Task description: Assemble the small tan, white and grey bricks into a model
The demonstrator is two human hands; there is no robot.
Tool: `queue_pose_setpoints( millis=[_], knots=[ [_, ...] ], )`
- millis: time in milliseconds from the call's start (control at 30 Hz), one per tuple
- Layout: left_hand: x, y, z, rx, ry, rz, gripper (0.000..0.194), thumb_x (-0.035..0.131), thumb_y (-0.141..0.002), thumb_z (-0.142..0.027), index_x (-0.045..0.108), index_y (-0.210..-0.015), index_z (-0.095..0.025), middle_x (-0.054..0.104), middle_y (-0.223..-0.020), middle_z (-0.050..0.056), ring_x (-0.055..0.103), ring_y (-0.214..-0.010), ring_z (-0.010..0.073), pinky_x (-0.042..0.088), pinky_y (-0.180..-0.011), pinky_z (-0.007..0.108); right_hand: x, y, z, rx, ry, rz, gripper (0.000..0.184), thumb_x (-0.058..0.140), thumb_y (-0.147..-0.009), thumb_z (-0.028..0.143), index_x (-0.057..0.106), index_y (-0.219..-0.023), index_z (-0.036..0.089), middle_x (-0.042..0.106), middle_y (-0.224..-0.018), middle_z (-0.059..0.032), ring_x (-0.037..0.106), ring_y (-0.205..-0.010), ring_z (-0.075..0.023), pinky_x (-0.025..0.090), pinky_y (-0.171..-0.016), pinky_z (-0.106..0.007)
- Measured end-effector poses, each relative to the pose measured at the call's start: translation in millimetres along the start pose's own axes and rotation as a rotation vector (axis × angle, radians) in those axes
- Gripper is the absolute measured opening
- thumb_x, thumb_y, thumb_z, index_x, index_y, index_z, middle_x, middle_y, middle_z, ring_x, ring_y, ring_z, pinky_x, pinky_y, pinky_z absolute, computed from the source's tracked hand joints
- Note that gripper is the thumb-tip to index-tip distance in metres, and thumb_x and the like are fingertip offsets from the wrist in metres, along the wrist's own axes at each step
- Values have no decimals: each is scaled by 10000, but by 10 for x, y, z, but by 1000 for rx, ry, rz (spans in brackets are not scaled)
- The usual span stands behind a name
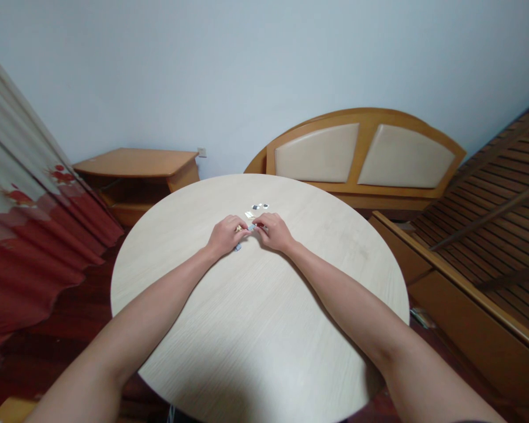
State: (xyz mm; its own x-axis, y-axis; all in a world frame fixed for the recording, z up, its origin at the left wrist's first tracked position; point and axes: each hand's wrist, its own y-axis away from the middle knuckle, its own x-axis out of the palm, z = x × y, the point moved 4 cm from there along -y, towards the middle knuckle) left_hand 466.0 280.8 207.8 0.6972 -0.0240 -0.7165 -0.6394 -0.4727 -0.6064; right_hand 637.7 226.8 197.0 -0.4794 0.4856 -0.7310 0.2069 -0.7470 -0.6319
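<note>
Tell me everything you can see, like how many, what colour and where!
Round table: one, pale, middle
Small flat pieces: several, pale and dark, past the hands; exact count unclear
Bluish piece: one, between the fingertips
Curtain: one, white and red, left
Cabinet: one, brown, behind table
Wall socket: one, whitish, beside cabinet
Headboard: one, brown with cream panels, by wall
Slatted wood: one stretch, brown, right
Wall: bluish, behind
Floor: dark red, below
Left hand: one, bare, over table
Right hand: one, bare, beside left hand
</note>
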Motion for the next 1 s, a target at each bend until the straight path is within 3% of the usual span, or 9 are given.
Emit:
queue_pose_setpoints(
  millis=[733, 1000],
  knots=[
    [-27, 1, -34, -9, -14, -45, 203, 647, -960, -341, 647, -811, -202, 703, -861, 41, 641, -866, 192, 489, -800, 311, -19, 1, 10, -3, 16, 1, 169, 563, -924, 215, 700, -1018, 187, 726, -950, -96, 617, -907, -245, 399, -827, -368],
    [-13, -1, -35, -7, -14, -17, 138, 654, -948, -326, 712, -995, -210, 737, -964, 54, 656, -927, 211, 504, -838, 339, -29, -3, 23, -22, 10, 13, 174, 556, -929, 200, 702, -1024, 190, 719, -950, -96, 615, -920, -250, 388, -827, -368]
  ],
)
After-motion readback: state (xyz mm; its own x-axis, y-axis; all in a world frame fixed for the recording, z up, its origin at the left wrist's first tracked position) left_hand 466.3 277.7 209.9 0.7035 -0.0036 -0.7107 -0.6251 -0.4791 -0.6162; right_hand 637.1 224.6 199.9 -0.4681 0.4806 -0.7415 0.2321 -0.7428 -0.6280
